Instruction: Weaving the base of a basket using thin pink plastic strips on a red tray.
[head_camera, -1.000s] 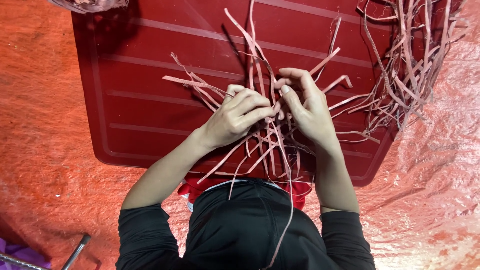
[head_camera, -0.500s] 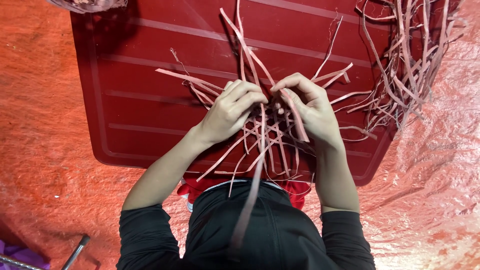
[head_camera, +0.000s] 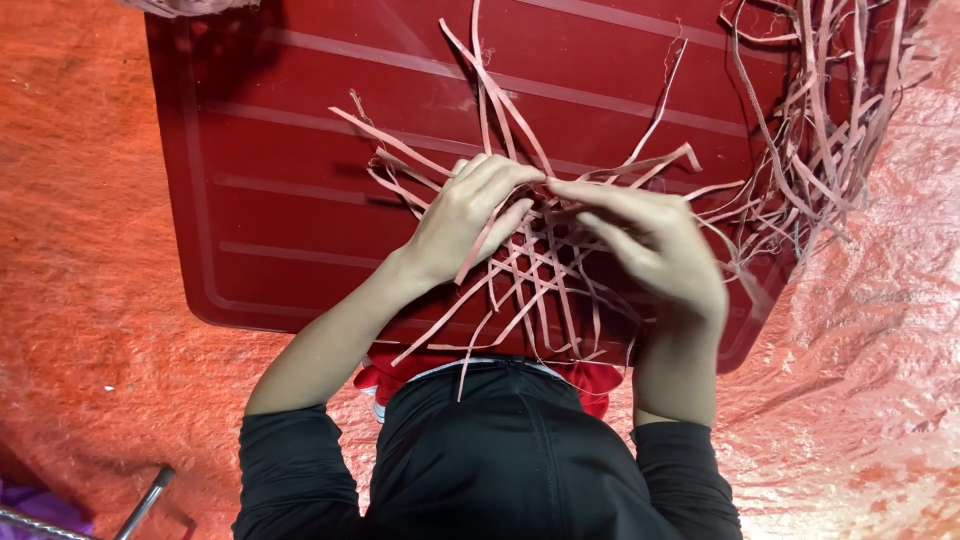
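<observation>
On the red board (head_camera: 300, 200), a lattice of woven strips (head_camera: 545, 270) lies flat near the front edge. Left hand (head_camera: 465, 215) rests on the weave, fingers pinched on one strip. Right hand (head_camera: 655, 245) presses the weave just beside it, fingertips closed on a strip end. Both hands meet at the lattice top. Loose strips (head_camera: 820, 120) lie piled at the board's right corner, on an orange tarp (head_camera: 80, 300).
</observation>
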